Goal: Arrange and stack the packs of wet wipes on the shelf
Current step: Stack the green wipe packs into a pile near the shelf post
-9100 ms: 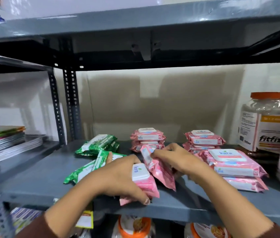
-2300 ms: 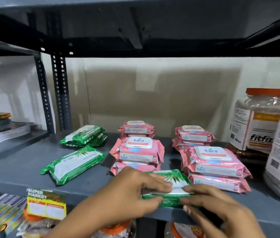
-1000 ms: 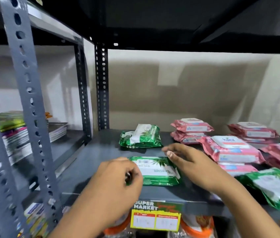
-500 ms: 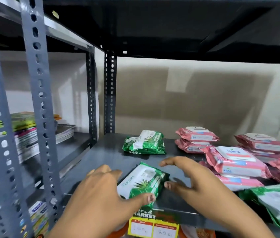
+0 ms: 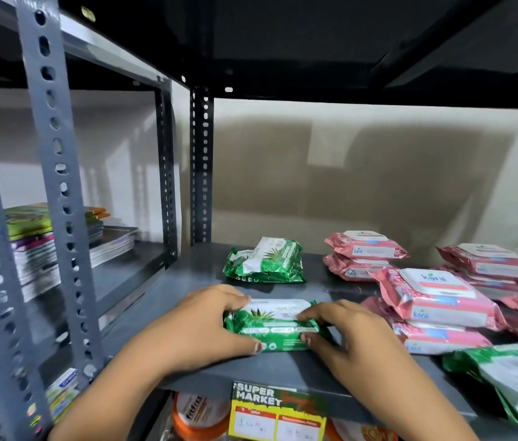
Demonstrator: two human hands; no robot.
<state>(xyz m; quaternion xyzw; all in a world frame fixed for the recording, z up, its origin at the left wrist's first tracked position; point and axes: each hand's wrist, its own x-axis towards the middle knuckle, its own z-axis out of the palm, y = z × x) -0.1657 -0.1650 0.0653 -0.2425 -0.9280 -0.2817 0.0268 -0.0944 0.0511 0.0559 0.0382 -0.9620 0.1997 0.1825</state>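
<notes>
A green wipes pack (image 5: 272, 326) lies flat near the front edge of the grey shelf (image 5: 187, 281). My left hand (image 5: 200, 326) grips its left end and my right hand (image 5: 346, 332) grips its right end. Behind it, farther back, sits a small pile of green packs (image 5: 265, 261). Pink wipes packs stand in stacks: one at the back middle (image 5: 362, 256), one at the back right (image 5: 489, 262), and a nearer one (image 5: 435, 300) to the right of my hands. Another green pack (image 5: 512, 380) lies at the front right edge.
Perforated grey uprights (image 5: 57, 186) stand close at the left. Books and magazines (image 5: 44, 246) are piled on the neighbouring shelf to the left. A price tag (image 5: 278, 415) hangs under the front edge, with jars (image 5: 200, 418) on the shelf below.
The green pack in my hands has turned from tilted and lengthwise to flat and crosswise on the shelf. Both hands now hold its ends.
</notes>
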